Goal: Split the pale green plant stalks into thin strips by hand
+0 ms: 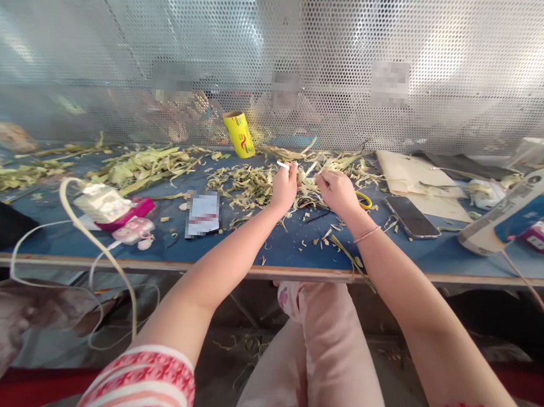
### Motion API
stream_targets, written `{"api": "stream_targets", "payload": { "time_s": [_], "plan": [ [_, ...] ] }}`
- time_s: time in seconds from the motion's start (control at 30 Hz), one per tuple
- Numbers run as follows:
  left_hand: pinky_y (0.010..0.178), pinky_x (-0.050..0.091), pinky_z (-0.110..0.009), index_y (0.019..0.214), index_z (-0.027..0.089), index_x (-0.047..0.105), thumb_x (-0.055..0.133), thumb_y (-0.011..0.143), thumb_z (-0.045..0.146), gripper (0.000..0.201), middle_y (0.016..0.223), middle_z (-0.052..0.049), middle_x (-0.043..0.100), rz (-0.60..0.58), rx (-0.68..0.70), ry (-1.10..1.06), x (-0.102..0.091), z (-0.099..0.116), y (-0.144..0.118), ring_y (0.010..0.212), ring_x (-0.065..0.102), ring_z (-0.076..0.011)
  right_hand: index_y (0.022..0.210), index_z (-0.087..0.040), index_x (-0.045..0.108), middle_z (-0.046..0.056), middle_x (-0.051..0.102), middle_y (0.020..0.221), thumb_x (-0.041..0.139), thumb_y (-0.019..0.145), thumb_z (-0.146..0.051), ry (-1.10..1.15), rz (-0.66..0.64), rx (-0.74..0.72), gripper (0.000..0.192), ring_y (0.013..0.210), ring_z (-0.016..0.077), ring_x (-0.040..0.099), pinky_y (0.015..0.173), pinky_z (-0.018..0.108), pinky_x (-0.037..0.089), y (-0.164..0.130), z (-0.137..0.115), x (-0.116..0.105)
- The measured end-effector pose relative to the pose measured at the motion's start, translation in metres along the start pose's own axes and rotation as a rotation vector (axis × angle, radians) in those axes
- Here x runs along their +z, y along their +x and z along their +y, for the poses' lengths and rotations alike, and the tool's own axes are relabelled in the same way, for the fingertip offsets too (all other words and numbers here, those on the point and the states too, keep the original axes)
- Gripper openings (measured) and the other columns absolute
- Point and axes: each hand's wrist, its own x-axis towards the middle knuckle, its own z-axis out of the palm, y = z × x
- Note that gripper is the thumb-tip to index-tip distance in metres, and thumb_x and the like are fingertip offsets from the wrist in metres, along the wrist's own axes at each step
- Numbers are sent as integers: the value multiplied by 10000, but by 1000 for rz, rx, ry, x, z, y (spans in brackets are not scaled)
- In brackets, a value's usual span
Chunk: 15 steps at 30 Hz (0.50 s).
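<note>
My left hand (285, 187) is closed over the middle of the table, and a short white stick-like piece (283, 165) pokes out past its thumb. Close by on the right, my right hand (338, 191) has its fingers curled into a pinch; what they hold, if anything, is too small to make out. Both hands are just above a heap of pale green and yellowish plant strips (240, 186). Beside my right wrist lies a yellow loop (364, 200), partly hidden by that hand.
A yellow cardboard tube (239, 134) stands tilted behind the heap. More strips (157, 167) lie left. Phones (412, 217) (202, 216), a large bottle (506, 208), brown card (416, 175) and a cabled charger (103, 204) surround the work. A perforated metal screen (337, 48) rises behind.
</note>
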Motion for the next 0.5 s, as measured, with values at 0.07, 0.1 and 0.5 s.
{"api": "stream_targets", "payload": {
  "time_s": [0.07,0.1,0.5],
  "plan": [
    [557,361,-251,708,216,424,439,938,295,244,536,51,451,11,59,43,1,0,0,485,481,-97,718,-160,610,105,650,786,410,937,-276,-68,-103,-27,318,769,199,587,748,313,421,-2,-4,0],
    [575,363,-256,710,214,431,447,935,299,241,538,45,465,11,90,61,2,0,-1,504,485,-101,757,-156,630,110,661,828,419,933,-261,-92,-142,-38,293,786,201,593,744,306,416,-2,-5,1],
    [641,398,-274,798,219,420,522,888,248,139,686,8,536,-75,331,153,9,-7,-6,637,531,-128,933,-132,655,105,687,903,427,815,-61,43,-58,67,266,855,205,597,790,293,423,3,3,12]
  ]
}}
